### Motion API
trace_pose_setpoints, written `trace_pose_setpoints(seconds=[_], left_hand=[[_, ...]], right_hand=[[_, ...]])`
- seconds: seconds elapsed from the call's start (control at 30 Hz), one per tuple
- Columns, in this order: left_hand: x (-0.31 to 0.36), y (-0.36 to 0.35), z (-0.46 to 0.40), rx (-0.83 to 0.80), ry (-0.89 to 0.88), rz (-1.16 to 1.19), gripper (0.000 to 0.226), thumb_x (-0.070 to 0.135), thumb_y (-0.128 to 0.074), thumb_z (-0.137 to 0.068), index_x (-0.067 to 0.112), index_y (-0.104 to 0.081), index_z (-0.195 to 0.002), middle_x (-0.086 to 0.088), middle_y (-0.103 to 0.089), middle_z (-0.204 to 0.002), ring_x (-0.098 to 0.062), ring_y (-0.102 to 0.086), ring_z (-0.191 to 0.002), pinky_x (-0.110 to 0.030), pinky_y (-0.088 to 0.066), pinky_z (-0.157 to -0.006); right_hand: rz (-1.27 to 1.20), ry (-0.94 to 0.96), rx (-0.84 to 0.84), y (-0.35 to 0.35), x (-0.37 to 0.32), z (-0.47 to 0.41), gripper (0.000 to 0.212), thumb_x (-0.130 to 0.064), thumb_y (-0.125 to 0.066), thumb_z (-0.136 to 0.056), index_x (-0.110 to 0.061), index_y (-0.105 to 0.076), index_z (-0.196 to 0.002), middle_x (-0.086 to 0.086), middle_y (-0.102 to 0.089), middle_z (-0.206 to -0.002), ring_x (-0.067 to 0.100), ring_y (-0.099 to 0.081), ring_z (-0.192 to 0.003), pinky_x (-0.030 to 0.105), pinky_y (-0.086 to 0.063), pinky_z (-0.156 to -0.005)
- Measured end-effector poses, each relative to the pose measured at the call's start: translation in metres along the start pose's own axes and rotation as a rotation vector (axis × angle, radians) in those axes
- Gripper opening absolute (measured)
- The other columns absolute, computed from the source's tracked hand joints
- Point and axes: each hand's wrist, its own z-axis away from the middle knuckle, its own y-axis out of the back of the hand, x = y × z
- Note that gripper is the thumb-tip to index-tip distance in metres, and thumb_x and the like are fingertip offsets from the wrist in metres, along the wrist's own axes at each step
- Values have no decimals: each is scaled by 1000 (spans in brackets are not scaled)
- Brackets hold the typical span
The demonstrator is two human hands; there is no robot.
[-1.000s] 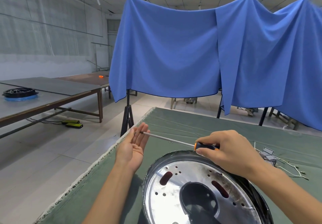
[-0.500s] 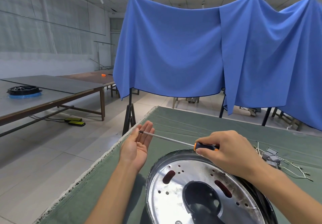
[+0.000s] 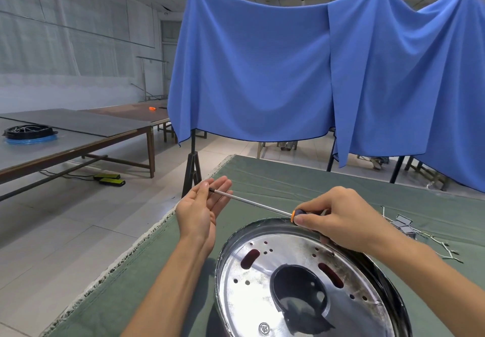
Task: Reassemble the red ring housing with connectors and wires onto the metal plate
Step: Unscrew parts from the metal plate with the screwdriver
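Head view showed the right hand (image 3: 338, 220) clenched round the handle of a screwdriver (image 3: 252, 202), while the left hand (image 3: 200, 212) lay released, palm up, with the shaft tip resting against its fingers. Just below the right hand sat the metal plate (image 3: 296, 297), shiny side up on the green cloth (image 3: 288, 179). Dark red showed through its two slots, probably the ring housing beneath, though I could not tell for sure. Right of the right hand, near the wrist, lay the connectors (image 3: 402, 225) with thin wires (image 3: 443, 248) trailing off. The plate looked stiff, slick and thin-edged, best taken by its rim with both hands. The wires looked soft and easily bent, better lifted by the connector bodies. The screwdriver occupied the right hand, and its long shaft stood between both hands and the plate.
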Motion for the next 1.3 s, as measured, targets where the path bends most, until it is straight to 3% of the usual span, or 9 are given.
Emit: trace_pose_setpoints(seconds=[0.07, 0.27, 0.5, 0.67, 0.87, 1.0, 1.13, 1.23, 1.3], left_hand=[[1, -2, 2, -20, 1, -26, 18, 7, -40, -101, 0, -56, -96, -19, -73, -91, -27, -73, -83, -31, -60, -64], [2, -7, 9, -87, 21, -67, 18, 8, -42, -100, 0, -57, -98, -16, -74, -89, -24, -73, -79, -29, -59, -61], [9, -17, 17, -130, 173, -4, 20, 9, -45, -98, -6, -54, -108, -23, -72, -91, -29, -73, -82, -34, -61, -64], [22, -32, 29, -264, 312, -314, 23, 10, -45, -98, -9, -59, -100, -25, -71, -93, -32, -72, -82, -30, -60, -57], [44, -61, 25, -193, 309, -359, 20, 5, -44, -98, -10, -57, -95, -22, -72, -77, -24, -71, -60, -24, -57, -50], [43, -72, 27, -83, 433, -208, 17, 4, -44, -99, -10, -53, -104, -23, -70, -68, -26, -69, -52, -26, -56, -45], [31, -88, 34, -20, 476, -65, 20, 4, -42, -100, -13, -52, -100, -25, -65, -60, -26, -66, -43, -29, -56, -44], [23, -92, 44, -4, 494, -45, 21, 4, -41, -100, -10, -51, -89, -25, -64, -57, -28, -68, -49, -30, -56, -47], [21, -92, 50, -25, 506, -75, 18, 4, -43, -99, -9, -51, -89, -27, -65, -66, -32, -68, -74, -31, -58, -52]], right_hand=[[-89, -72, -70, 6, 0, -1, 13, -34, -69, -83, -27, -78, -77, -7, -59, -49, 4, -52, -40, 11, -38, -47], [-399, -293, -296, 21, -3, 6, 25, -27, -67, -85, -13, -75, -67, 1, -68, -58, 15, -58, -46, 24, -46, -48], [-491, -303, -312, 15, 8, 8, 20, -27, -69, -84, -9, -76, -77, 7, -74, -76, 18, -61, -54, 27, -49, -53], [-617, -313, -323, 15, 17, 5, 16, -26, -69, -84, -12, -76, -85, 9, -74, -84, 19, -66, -60, 25, -50, -50], [-1331, -247, -529, 29, 30, 7, 46, -19, -43, -80, -7, -65, -119, 23, -62, -122, 29, -67, -86, 33, -58, -62], [-1638, -133, -359, 27, 26, 12, 49, -13, -44, -72, -3, -68, -114, 30, -58, -124, 35, -69, -92, 35, -58, -68], [-1738, 1, -148, 17, 14, 12, 43, -3, -40, -74, -12, -75, -98, 17, -66, -119, 26, -70, -95, 30, -58, -69], [-1471, 76, 23, 11, 5, 11, 27, -13, -62, -77, -19, -69, -103, 4, -71, -91, 15, -67, -74, 26, -53, -56], [-1253, 59, 194, 5, 0, 10, 23, -27, -73, -73, -21, -73, -95, 2, -63, -65, 12, -57, -54, 23, -43, -45]])
